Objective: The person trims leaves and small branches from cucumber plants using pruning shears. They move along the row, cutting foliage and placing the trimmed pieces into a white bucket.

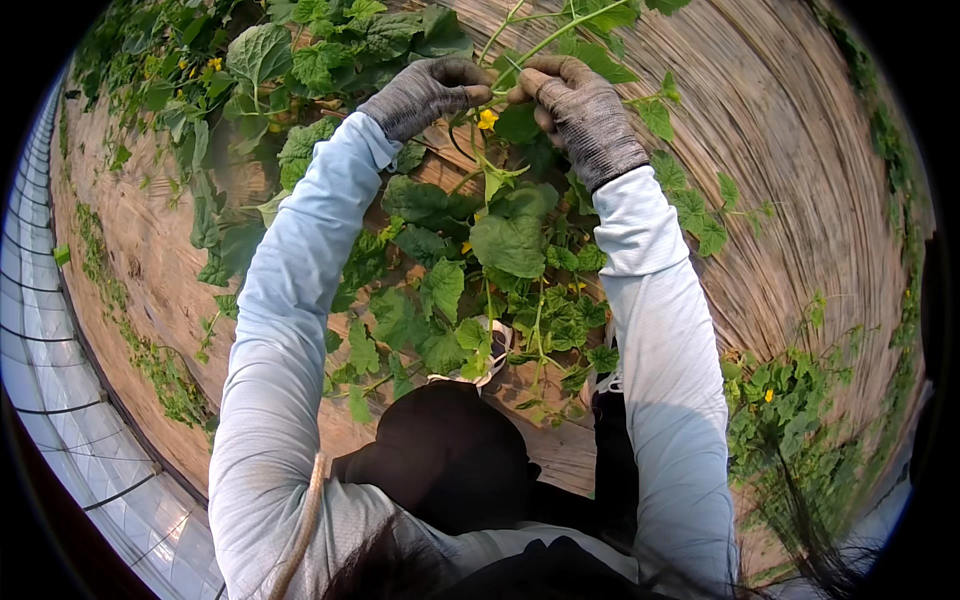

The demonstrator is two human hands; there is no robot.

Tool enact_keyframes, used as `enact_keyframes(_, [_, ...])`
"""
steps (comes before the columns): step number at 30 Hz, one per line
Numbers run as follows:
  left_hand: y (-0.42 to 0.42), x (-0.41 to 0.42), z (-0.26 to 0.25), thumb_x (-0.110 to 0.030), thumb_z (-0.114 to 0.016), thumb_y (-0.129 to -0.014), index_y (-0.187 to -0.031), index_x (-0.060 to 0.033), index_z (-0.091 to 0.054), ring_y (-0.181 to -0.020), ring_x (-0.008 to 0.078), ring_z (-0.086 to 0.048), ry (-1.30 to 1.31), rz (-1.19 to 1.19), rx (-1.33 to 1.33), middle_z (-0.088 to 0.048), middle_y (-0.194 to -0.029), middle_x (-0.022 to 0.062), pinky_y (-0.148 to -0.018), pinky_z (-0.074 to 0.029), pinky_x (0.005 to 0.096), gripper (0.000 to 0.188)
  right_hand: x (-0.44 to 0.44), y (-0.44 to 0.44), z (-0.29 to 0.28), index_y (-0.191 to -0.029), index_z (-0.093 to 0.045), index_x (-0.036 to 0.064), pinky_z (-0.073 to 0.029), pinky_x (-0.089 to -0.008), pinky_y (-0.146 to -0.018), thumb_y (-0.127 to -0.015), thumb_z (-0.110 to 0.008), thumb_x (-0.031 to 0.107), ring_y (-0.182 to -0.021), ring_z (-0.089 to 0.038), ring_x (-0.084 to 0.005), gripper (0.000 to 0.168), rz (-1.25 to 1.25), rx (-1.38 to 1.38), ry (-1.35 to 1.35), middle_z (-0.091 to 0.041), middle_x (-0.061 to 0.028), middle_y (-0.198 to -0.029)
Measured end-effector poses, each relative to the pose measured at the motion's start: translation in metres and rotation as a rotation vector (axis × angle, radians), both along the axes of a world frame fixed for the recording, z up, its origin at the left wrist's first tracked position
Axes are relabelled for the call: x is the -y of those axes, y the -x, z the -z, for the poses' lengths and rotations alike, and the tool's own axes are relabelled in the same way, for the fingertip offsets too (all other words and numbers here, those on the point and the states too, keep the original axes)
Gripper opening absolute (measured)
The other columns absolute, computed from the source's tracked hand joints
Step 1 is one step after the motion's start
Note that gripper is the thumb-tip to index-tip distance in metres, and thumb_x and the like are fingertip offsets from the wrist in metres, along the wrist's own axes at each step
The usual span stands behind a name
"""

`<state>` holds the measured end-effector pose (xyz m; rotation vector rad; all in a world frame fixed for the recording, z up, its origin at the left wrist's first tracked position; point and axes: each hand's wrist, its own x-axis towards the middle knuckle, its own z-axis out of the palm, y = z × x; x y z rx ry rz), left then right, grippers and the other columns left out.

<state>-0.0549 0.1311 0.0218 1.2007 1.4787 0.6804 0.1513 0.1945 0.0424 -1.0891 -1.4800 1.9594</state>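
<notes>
Both of my hands wear grey knit gloves with brown coated fingers and meet over a leafy vine. My left hand point(427, 96) pinches a green vine stem between thumb and finger. Close beside it, my right hand point(583, 112) has its fingertips closed on the same bunch of stems. A thin, pale strand shows between the fingertips; I cannot tell whether it is a tendril or a tie. From the hands, a green vine stem point(561, 33) runs up and to the right. A yellow flower point(487, 119) hangs just below, above broad green leaves point(510, 244).
Plastic film point(757, 127) with long wrinkles covers the ground. More vines point(330, 64) spread at upper left, and another leafy plant point(780, 397) grows at right. A clear greenhouse wall point(45, 360) with dark ribs curves along the left. My shoe point(496, 352) stands among the leaves.
</notes>
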Motion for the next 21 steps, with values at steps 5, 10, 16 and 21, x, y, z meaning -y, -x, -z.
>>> enact_keyframes(5, [-0.002, -0.002, -0.009, -0.022, -0.065, -0.087, -0.101, -0.0046, -0.061, -0.084, 0.0074, -0.053, -0.016, 0.07, -0.005, -0.059, -0.088, -0.0014, -0.08, -0.045, 0.0259, 0.023, 0.003, -0.005, 0.011, -0.108, -0.055, -0.001, -0.046, -0.0226, -0.06, -0.085, -0.063, 0.021, -0.067, -0.057, -0.0091, 0.034, 0.005, -0.068, -0.129, -0.066, -0.0044, -0.082])
enact_keyframes(10, [0.0, -0.001, -0.007, -0.021, -0.065, -0.087, -0.099, -0.0045, -0.061, -0.085, 0.0072, -0.053, -0.003, 0.016, 0.139, -0.058, -0.088, -0.002, -0.08, -0.044, 0.0251, 0.021, 0.011, -0.016, 0.008, -0.109, -0.055, -0.002, -0.05, -0.0285, -0.071, -0.083, -0.066, 0.024, -0.082, -0.063, -0.0158, 0.039, 0.022, 0.11, -0.188, -0.066, -0.0111, -0.089])
enact_keyframes(16, [-0.008, 0.004, -0.012, -0.02, -0.066, -0.086, -0.098, -0.0046, -0.061, -0.085, 0.0071, -0.053, -0.007, 0.058, 0.07, -0.058, -0.087, -0.0024, -0.08, -0.044, 0.0248, 0.02, 0.011, -0.017, 0.005, -0.111, -0.054, -0.001, -0.051, -0.0303, -0.071, -0.083, -0.067, 0.025, -0.084, -0.064, -0.0177, 0.041, -0.034, 0.198, -0.182, -0.066, -0.0139, -0.093])
enact_keyframes(21, [-0.006, 0.004, -0.012, -0.02, -0.065, -0.086, -0.107, -0.0042, -0.057, -0.091, 0.01, -0.054, -0.027, 0.091, 0.107, -0.059, -0.099, 0.0002, -0.084, -0.044, 0.027, 0.027, 0.015, -0.02, -0.004, -0.111, -0.053, -0.001, -0.053, -0.0295, -0.062, -0.083, -0.067, 0.027, -0.08, -0.065, -0.0178, 0.042, -0.048, 0.022, -0.024, -0.064, -0.0138, -0.096])
